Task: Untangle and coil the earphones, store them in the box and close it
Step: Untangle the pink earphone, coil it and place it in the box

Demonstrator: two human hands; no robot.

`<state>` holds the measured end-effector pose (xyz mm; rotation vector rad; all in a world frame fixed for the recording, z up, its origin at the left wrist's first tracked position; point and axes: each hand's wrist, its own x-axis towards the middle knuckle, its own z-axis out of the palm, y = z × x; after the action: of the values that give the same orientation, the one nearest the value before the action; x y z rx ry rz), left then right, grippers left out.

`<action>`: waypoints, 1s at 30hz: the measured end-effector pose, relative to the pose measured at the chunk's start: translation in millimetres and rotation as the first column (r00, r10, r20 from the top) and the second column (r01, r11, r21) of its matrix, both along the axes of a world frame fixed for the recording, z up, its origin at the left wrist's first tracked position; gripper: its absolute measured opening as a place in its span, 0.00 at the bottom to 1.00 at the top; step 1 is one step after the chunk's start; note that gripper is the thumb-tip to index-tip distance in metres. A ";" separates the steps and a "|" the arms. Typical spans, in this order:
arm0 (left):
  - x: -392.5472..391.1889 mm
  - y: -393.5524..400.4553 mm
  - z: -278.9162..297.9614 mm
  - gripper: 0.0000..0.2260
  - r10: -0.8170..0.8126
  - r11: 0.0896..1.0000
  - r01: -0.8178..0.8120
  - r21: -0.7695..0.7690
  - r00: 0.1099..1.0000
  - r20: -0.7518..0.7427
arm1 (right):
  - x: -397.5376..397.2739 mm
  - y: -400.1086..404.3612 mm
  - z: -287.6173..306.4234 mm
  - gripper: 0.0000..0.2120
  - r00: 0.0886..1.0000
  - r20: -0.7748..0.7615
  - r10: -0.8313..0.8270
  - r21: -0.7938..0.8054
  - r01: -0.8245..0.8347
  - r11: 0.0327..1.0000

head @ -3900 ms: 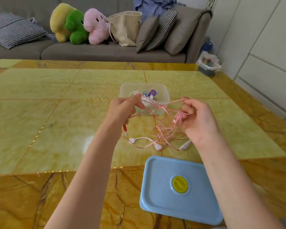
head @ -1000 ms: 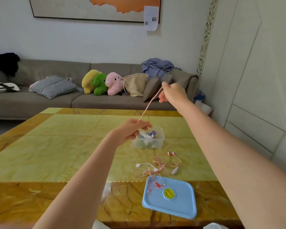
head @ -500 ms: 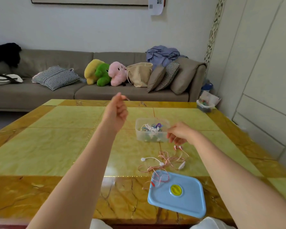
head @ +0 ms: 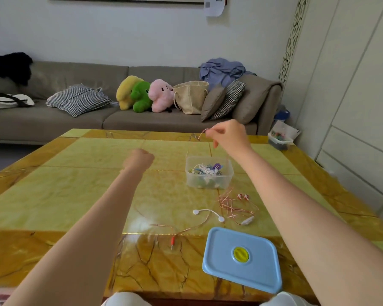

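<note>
A pink earphone cable [head: 230,206] lies in a loose tangle on the table, its two buds [head: 242,196] at the far side and its red plug [head: 172,240] near the front edge. My right hand [head: 228,133] is raised beyond the clear plastic box [head: 228,180] and pinches a strand of this cable, which hangs down from it. My left hand [head: 139,161] is curled in a fist to the left of the box, and a faint strand runs under its forearm. The box is open and holds other coiled earphones. Its blue lid [head: 241,272] lies flat at the front right.
A short white earphone piece [head: 208,212] lies beside the pink tangle. The yellow marble table [head: 75,195] stretches left and far. Behind it stands a grey sofa [head: 53,120] with cushions and plush toys. A small bin [head: 279,140] sits at the far right corner.
My right hand has risen from the table, lifting a strand above the box. My left hand has dropped lower. The red plug has slid left off the lid's edge onto the table.
</note>
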<state>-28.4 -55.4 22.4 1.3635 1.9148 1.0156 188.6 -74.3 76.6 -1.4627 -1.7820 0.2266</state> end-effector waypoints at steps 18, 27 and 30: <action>-8.3 -7.8 11.2 0.08 0.053 0.996 -0.084 0.035 0.846 0.531 | 33.6 -7.8 -7.9 0.12 0.937 0.216 -0.274 -0.171 0.313 0.934; 14.1 -5.7 7.6 0.21 -0.165 0.986 0.166 0.007 0.983 -0.079 | 10.7 -12.2 14.8 0.23 0.926 -0.333 -0.177 -0.421 0.022 0.907; 60.9 -23.2 24.8 0.17 -0.481 0.860 0.464 0.214 0.876 0.032 | 1.6 -10.8 20.9 0.17 0.902 -0.414 -0.119 -0.380 -0.052 0.923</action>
<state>32.5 -78.6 47.2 1.7630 1.3350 1.0086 190.2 -85.1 97.5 -1.5578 -1.3927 0.8580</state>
